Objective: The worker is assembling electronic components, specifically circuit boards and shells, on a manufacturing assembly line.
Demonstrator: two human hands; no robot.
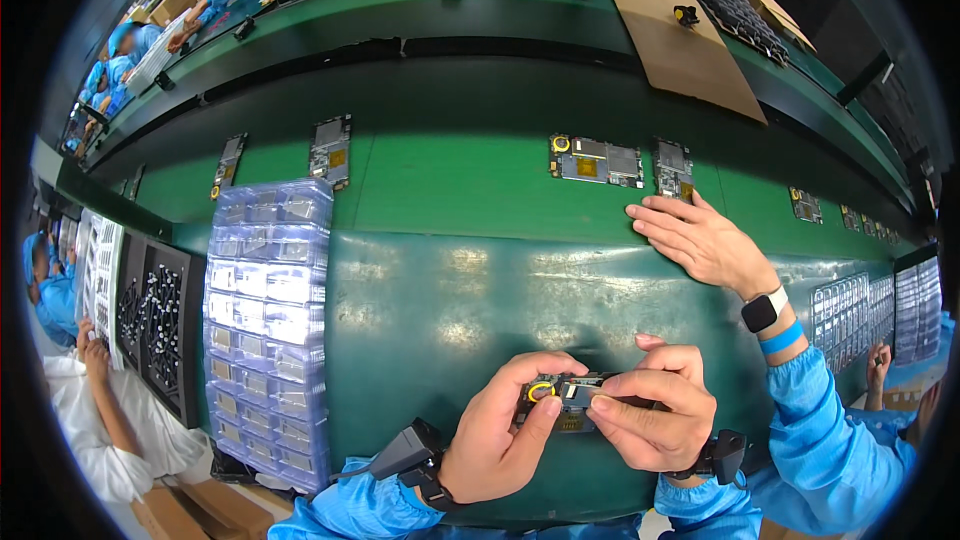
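Note:
Near the front of the dark green mat, my left hand (500, 430) grips a circuit board (572, 422) by its left end, thumb beside a round part ringed in yellow (542, 392). My right hand (655, 410) is closed over the board's right side, its thumb and fingers pinching a small flat grey metal piece (580, 394) with a pale strip at one end. That piece lies over the board; whether it touches is hard to tell. The fingers hide much of the board. Both wrists carry black strapped devices.
Another person's hand (705, 240), with a watch, reaches from the right to a circuit board (674, 165) on the bright green strip. A second board (597, 160) lies beside it. Left stands a clear plastic compartment tray (222, 285) of small grey pieces, beyond it a black bin (187, 340). A cardboard sheet (680, 50) leans behind.

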